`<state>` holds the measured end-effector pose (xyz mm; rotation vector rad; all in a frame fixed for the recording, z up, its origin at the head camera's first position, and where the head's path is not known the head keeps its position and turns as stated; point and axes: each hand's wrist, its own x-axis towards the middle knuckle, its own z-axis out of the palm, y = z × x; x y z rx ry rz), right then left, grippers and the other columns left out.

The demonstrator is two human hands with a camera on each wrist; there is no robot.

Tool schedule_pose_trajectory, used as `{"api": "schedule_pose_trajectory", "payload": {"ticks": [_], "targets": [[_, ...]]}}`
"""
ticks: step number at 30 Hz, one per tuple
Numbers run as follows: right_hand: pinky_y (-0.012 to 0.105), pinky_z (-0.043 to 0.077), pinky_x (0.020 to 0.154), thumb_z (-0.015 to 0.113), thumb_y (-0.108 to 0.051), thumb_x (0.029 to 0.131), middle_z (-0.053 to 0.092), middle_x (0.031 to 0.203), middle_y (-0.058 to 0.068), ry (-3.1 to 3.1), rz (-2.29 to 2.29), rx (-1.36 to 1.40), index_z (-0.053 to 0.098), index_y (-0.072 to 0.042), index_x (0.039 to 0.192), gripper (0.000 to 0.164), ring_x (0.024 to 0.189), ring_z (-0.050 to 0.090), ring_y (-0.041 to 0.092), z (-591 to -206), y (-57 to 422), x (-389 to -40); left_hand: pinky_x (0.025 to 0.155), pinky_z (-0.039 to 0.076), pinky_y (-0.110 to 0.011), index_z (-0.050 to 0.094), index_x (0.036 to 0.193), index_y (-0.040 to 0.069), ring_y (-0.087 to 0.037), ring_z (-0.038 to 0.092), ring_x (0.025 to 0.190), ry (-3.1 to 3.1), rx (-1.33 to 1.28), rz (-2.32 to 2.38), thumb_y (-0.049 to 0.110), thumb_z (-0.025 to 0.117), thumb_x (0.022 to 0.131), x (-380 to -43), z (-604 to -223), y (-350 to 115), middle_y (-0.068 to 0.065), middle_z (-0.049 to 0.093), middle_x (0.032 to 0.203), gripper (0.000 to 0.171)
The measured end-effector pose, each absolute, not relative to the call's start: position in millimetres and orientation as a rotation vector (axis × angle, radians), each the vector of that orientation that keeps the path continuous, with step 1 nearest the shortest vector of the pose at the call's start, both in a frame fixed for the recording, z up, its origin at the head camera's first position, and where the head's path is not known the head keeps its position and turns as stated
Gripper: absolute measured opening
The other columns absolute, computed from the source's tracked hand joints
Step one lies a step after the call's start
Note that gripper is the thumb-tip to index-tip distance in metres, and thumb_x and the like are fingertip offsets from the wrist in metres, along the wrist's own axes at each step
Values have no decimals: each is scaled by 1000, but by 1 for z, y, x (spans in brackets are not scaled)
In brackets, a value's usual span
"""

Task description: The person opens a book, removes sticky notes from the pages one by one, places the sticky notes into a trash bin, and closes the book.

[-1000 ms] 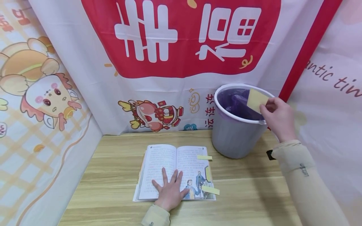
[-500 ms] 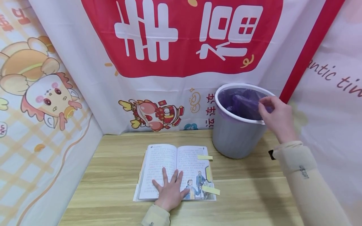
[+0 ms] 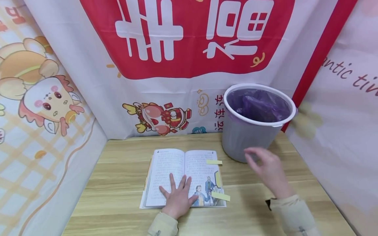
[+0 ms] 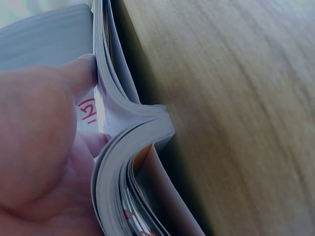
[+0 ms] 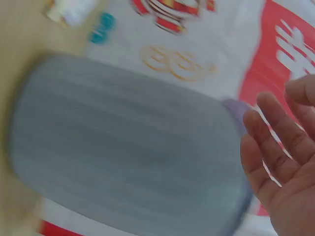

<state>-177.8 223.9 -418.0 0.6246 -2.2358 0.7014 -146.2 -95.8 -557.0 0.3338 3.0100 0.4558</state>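
An open book (image 3: 171,160) lies on the wooden table, with printed text on both pages and a coloured picture at the lower right. My left hand (image 3: 178,200) rests on it with fingers spread, across the middle fold. In the left wrist view the thumb side of that hand (image 4: 39,142) presses the bowed pages. Two yellow sticky notes (image 3: 214,162) stick out past the right page's edge. My right hand (image 3: 267,168) is in the air in front of the grey trash bin (image 3: 248,141), fingers loosely bent and nothing held. The right wrist view shows its fingers beside the bin.
The bin stands at the table's back right, lined with a purple bag (image 3: 257,101) under a white rim. Printed cloth (image 3: 165,88) hangs behind the table and along both sides. Bare wooden tabletop (image 3: 118,183) extends left of the book.
My right hand held a yellow sticky note over the bin; the note left its fingers, and the hand has come back down towards the table. The left hand has stayed on the book.
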Motion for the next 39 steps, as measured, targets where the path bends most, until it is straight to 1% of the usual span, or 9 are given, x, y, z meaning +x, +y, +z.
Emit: {"api": "schedule_pose_trajectory", "payload": {"ticks": [1,3,6,11,16,18,25,33,39], "targets": [[29,56,75,79,1,77,74,96,8,-2262,707,644,72,-3,101,25,85,70,21,-430,220,-175,89,-5,-89,38,154,17,-54,-8,144,3009,332,458,61,55,93,-146,-557,-96,-9,31,159,77],[31,58,74,82,2,73,74,95,8,-2291,712,682,73,-4,99,27,84,70,20,-455,212,-170,89,-5,-89,38,154,17,-54,-8,144,3007,331,456,61,55,93,-147,-556,-97,-9,31,160,77],[35,59,74,84,0,72,74,94,7,-2371,705,695,75,-6,97,27,84,71,20,-489,203,-161,90,-5,-89,38,154,17,-54,-8,144,3006,329,452,61,55,93,-147,-556,-97,-9,31,160,77],[42,57,82,84,-8,76,74,98,4,-2612,682,641,77,-10,98,23,91,70,22,-522,191,-145,90,-5,-89,38,154,17,-53,-8,144,3006,327,453,61,55,93,-148,-556,-96,-8,31,160,77],[47,54,89,82,-10,77,73,102,9,-2735,592,693,76,-7,100,24,99,67,29,-536,185,-138,90,-5,-89,37,154,18,-53,-8,144,3005,325,451,61,55,93,-148,-556,-96,-8,30,160,77],[47,53,90,82,-12,77,73,103,8,-2768,552,718,75,-8,102,26,100,67,28,-542,183,-137,90,-4,-89,37,154,18,-53,-8,144,3006,326,449,61,55,93,-148,-556,-96,-8,30,160,77],[44,55,86,85,-14,75,72,103,7,-2754,487,798,75,-6,105,33,96,66,25,-555,177,-134,89,-5,-89,37,154,17,-53,-9,144,3001,333,457,61,54,93,-148,-556,-96,-9,30,160,77],[43,55,84,85,-12,74,71,103,6,-2787,430,750,75,-8,105,33,95,66,24,-560,173,-134,90,-4,-89,38,154,17,-53,-8,144,3003,328,459,61,55,93,-147,-555,-96,-9,30,160,77],[41,56,76,83,-6,72,71,95,2,-2749,428,782,73,-12,93,24,87,66,21,-565,170,-134,89,-4,-89,38,154,17,-53,-8,144,3006,331,456,61,55,93,-147,-556,-96,-8,30,160,77]]}}
